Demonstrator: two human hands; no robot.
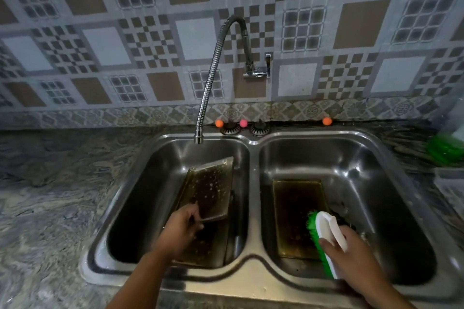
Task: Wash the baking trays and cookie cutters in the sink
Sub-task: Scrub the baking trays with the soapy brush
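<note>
Left hand (pixel 181 229) grips the near edge of a tray (pixel 208 190), fingers closed on its rim; the tray is tilted, far end raised, inside the left basin of the sink (pixel 253 271), below the faucet (pixel 212 78) spout. A second tray (pixel 203 246) lies under it on the basin floor, largely hidden by the hand. Right hand (pixel 351 251) is closed around the white handle of a brush (pixel 326 238), green bristles facing left, over the right basin. A third tray (pixel 295 211), dark and stained, lies flat on the right basin floor, its near right corner covered by the brush. No water visibly runs from the spout. Cookie cutters cannot be made out.
</note>
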